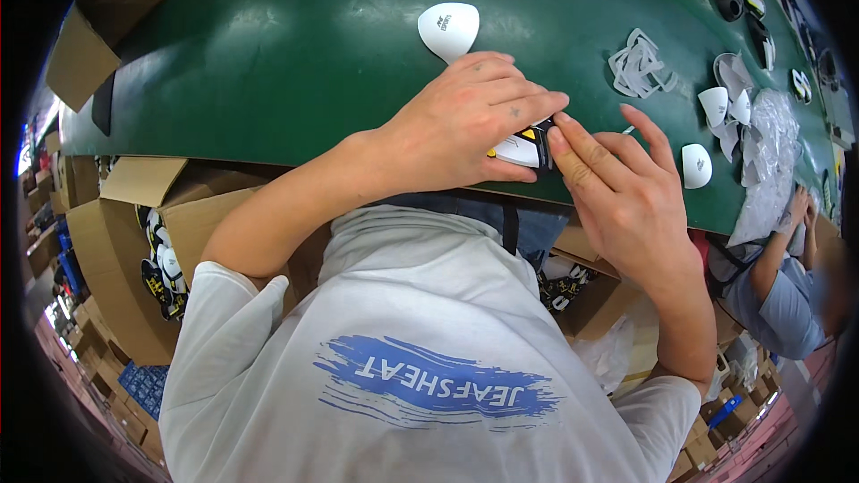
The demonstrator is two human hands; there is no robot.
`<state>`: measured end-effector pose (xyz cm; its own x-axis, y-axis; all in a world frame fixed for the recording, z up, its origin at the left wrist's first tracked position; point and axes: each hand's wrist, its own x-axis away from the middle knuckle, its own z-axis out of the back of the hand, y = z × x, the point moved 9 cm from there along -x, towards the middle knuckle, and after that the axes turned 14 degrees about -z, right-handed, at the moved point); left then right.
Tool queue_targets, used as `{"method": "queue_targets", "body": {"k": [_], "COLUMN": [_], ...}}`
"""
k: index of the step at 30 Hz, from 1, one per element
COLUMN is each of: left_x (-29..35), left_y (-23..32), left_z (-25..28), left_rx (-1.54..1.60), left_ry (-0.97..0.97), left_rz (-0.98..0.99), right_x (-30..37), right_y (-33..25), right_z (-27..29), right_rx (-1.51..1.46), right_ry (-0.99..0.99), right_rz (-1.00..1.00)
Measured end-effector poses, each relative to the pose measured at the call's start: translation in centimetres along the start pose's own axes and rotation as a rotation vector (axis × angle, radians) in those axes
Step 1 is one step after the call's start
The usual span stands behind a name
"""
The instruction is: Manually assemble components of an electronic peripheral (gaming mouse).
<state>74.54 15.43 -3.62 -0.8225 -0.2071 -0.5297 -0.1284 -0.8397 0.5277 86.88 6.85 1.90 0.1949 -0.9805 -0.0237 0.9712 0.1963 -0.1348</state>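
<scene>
A green table spans the head view, an open box below its left edge. The small black-and-white part lies at the near edge, clamped in the left hand. The right hand touches its right end with fingertips; whether it grips, I cannot tell. Beyond sits a white shell; grey frames lie rightward.
</scene>
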Motion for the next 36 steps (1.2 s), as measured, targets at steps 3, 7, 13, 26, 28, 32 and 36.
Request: {"method": "queue_targets", "body": {"k": [3,7,13,26,28,32,36], "left_x": [0.3,0.1,0.1,0.8,0.6,0.8,1.1], "left_y": [-0.5,-0.3,-0.5,0.1,1.1,-0.2,0.1], "left_z": [-0.2,-0.2,-0.3,-0.4,0.1,-0.5,0.0], "left_rx": [0.010,-0.005,-0.005,0.007,-0.152,-0.034,-0.124], "left_ry": [-0.016,0.025,0.059,0.008,0.029,-0.108,-0.035], "left_rz": [0.010,-0.039,-0.048,0.009,-0.058,0.128,0.053], "right_x": [0.1,0.1,-0.3,-6.2,-9.6,-17.1,-17.9], "right_y": [0.7,-0.2,-0.6,-1.0,-3.3,-4.8,-3.6], "right_z": [0.1,0.4,0.2,4.5,3.8,-4.5,-5.2], "right_rx": [-0.032,0.072,0.116,-0.298,-0.220,0.085,0.132], "right_ry": [-0.037,-0.102,-0.111,-0.043,0.168,-0.142,-0.343], "right_rz": [0.064,0.084,0.071,0.010,0.096,-0.093,-0.112]}}
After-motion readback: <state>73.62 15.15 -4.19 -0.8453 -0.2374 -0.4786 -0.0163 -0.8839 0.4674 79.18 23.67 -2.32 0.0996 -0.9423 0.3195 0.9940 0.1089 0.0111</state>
